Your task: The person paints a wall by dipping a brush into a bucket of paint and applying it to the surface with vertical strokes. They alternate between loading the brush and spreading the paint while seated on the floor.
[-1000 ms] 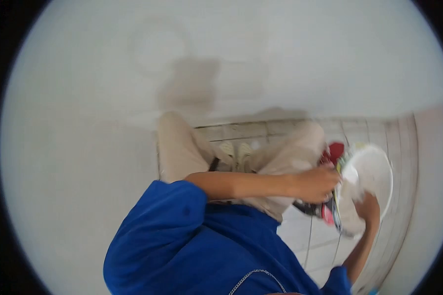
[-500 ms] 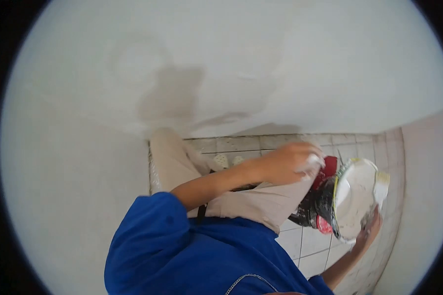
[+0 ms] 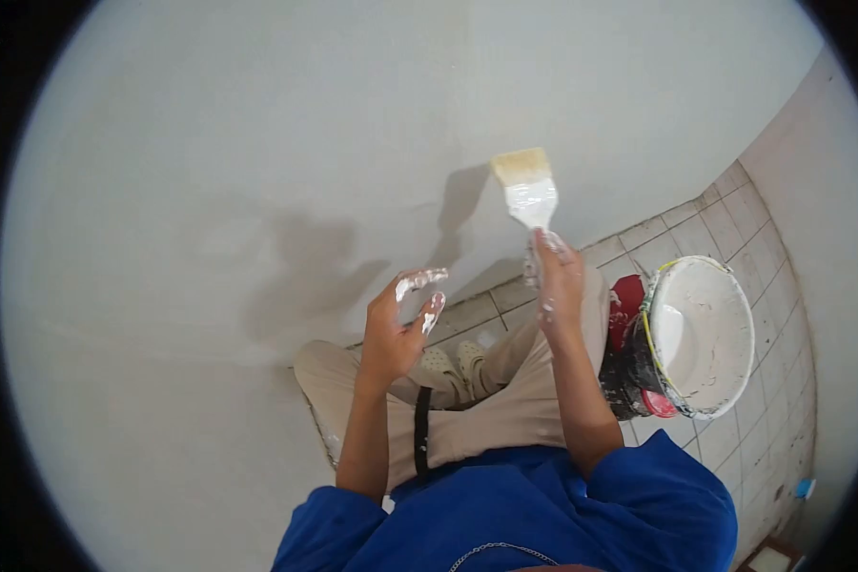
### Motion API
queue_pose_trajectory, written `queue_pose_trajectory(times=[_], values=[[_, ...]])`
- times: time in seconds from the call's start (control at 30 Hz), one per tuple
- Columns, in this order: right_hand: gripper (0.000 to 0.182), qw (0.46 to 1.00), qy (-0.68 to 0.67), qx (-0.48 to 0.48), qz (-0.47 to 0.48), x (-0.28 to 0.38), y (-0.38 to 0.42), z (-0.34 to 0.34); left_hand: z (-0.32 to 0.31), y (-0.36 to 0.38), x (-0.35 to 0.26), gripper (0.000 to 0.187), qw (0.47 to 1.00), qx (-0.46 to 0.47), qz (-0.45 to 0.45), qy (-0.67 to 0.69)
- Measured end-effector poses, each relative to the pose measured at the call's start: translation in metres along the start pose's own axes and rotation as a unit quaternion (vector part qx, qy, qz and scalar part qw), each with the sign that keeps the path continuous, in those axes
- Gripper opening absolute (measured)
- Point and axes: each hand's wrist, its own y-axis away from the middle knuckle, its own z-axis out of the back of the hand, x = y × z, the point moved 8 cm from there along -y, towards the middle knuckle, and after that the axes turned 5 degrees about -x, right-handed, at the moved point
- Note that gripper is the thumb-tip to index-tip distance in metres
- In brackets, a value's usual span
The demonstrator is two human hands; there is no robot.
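Observation:
My right hand (image 3: 561,276) is closed round the handle of a wide paintbrush (image 3: 529,186), held up in front of the white wall (image 3: 353,114). Pale bristles point up and away from me, and the ferrule is coated in white. My left hand (image 3: 400,324) is raised over my lap, thumb and fingers apart, with nothing in it. White paint smears its fingertips and thumb. To the right of my knee stands a paint-crusted bucket (image 3: 720,343) with a yellow-edged rim and white paint pooled at one side inside.
Red and black paint-spattered containers (image 3: 624,296) stand between the bucket and my leg. Tiled floor (image 3: 772,286) runs along the wall's foot to a side wall on the right. A small blue object (image 3: 805,489) lies low at the right.
The brush has moved from the bucket's right rim, up and left to the wall, in my right hand. My left hand has drawn back left from beside the bucket, its fingers now spread.

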Motion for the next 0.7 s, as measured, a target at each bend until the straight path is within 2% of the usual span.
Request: queue_pose_trajectory(times=[0.07, 0.17, 0.37, 0.47, 0.63, 0.7], values=[[0.023, 0.999, 0.003, 0.029, 0.014, -0.018, -0.007, -0.025, 0.014, 0.005, 0.008, 0.019, 1.0, -0.018, 0.0, -0.014], [0.02, 0.998, 0.009, 0.055, -0.029, -0.042, -0.019, -0.041, 0.025, 0.009, 0.02, 0.018, 0.998, -0.041, 0.043, 0.006], [0.028, 0.983, 0.062, 0.034, -0.167, -0.086, -0.008, -0.009, 0.019, 0.0, 0.019, 0.018, 0.998, -0.034, 0.041, 0.023], [0.031, 0.983, 0.092, 0.067, -0.147, -0.053, -0.017, -0.011, 0.013, -0.005, 0.014, 0.019, 0.998, -0.025, 0.038, 0.042], [0.028, 0.995, 0.033, 0.096, 0.002, 0.101, -0.015, -0.066, -0.002, -0.007, 0.01, 0.019, 0.999, -0.001, 0.024, 0.039], [0.028, 0.993, 0.006, 0.108, 0.052, 0.133, -0.01, -0.077, -0.006, -0.003, 0.013, 0.019, 0.999, 0.004, 0.03, 0.043]])
